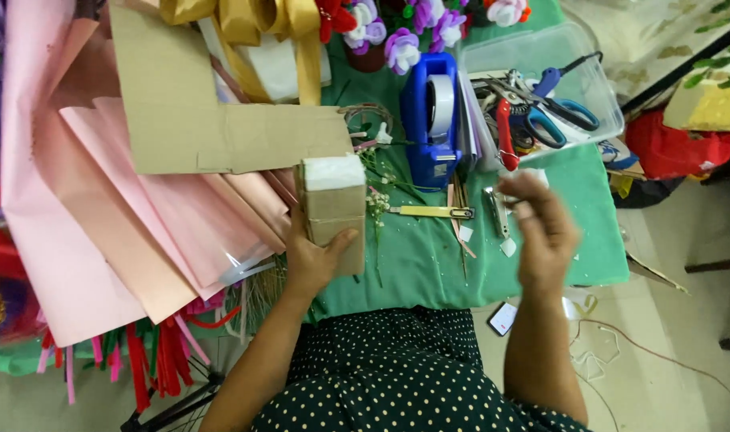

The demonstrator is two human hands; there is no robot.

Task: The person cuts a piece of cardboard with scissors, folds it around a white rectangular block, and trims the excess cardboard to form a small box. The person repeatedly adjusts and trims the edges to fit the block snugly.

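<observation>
Head camera looks down: the left hand (313, 260) grips a cardboard-wrapped block (333, 210) with a white foam top, fingers wrapped round its lower end, thumb pressed on the front. That block stands just left of the blue tape dispenser (430, 120). Right of the dispenser, the right hand (545, 232) hovers blurred, fingertips drawn together; whether they pinch anything, I cannot tell. Scissors (553, 120) lie in a clear tray (557, 48) beyond.

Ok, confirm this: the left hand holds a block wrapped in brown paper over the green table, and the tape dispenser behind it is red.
Not quite. The head view shows the left hand holding the block wrapped in brown paper over the green table, but the tape dispenser behind it is blue, not red. The rest stands.
</observation>
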